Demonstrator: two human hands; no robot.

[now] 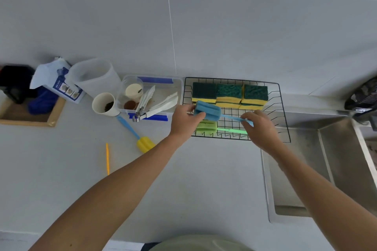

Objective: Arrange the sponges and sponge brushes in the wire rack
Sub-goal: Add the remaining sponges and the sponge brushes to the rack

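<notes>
A black wire rack [282,112] stands against the wall beside the sink. Several green-and-yellow sponges [229,96] are stacked along its back. A green sponge brush [206,127] lies across its front. Both hands hold a blue sponge brush [209,110] over the rack's middle: my left hand [184,120] grips its foam head, my right hand [260,128] pinches the end of its handle. A yellow-headed brush with a blue handle [142,143] lies on the counter left of the rack. A thin yellow stick [107,158] lies further left.
A clear plastic box [175,87] with tongs and small cups sits left of the rack. A paper cup [104,104], a translucent jug [95,77] and a wooden tray [53,116] stand further left. A steel sink [326,159] opens on the right.
</notes>
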